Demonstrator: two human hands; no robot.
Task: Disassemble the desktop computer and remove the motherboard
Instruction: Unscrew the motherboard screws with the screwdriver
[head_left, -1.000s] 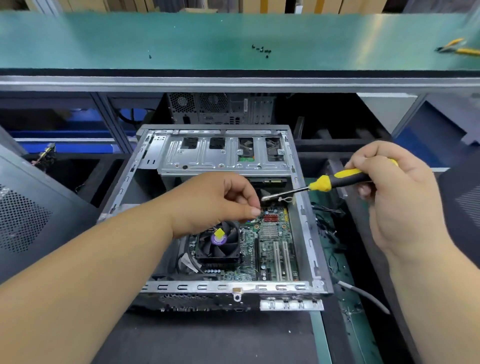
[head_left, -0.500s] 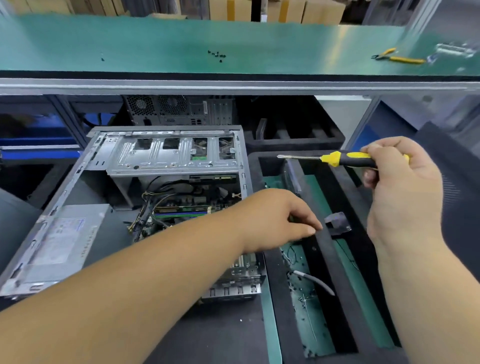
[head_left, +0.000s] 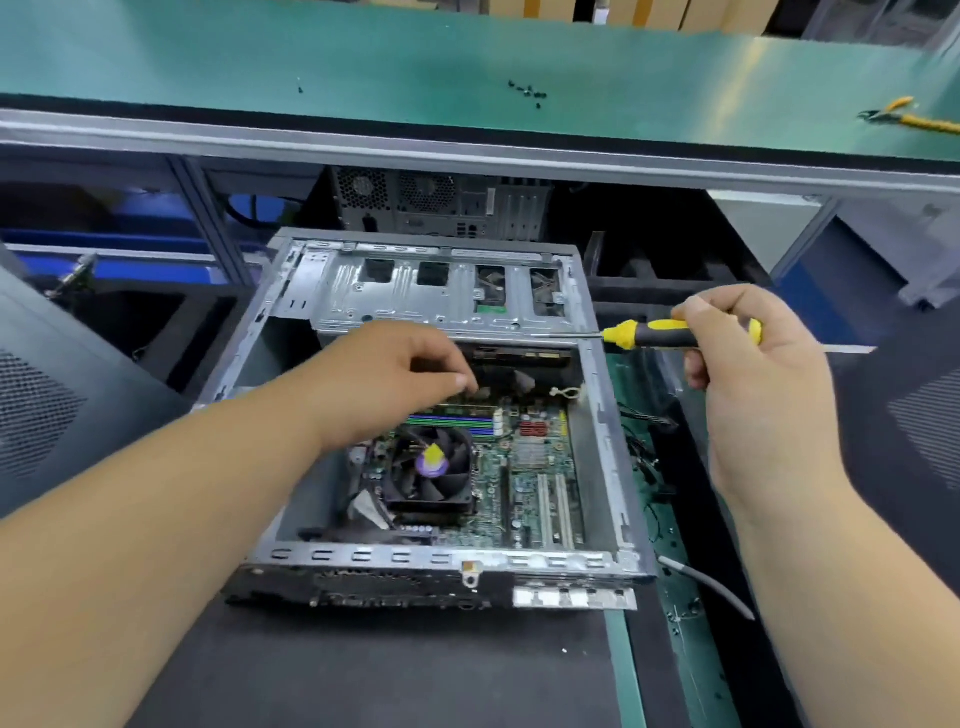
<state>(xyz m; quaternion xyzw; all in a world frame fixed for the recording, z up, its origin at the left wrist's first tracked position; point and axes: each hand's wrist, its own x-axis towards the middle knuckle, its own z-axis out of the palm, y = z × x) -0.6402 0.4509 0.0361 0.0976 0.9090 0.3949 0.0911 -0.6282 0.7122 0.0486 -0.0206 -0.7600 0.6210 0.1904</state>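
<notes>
L hand (head_left: 410, 374) fingers curled over motherboard (head_left: 524, 467) (hold unclear); R hand (head_left: 753, 358) grips screwdriver (head_left: 649, 333).

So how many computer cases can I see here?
2. One open case lies on the dark mat in front, the left hand reaching inside. A second case stands behind it under the green bench. More may be hidden.

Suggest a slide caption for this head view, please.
Left hand reaches into the open case above the motherboard; right hand holds a screwdriver.
</notes>
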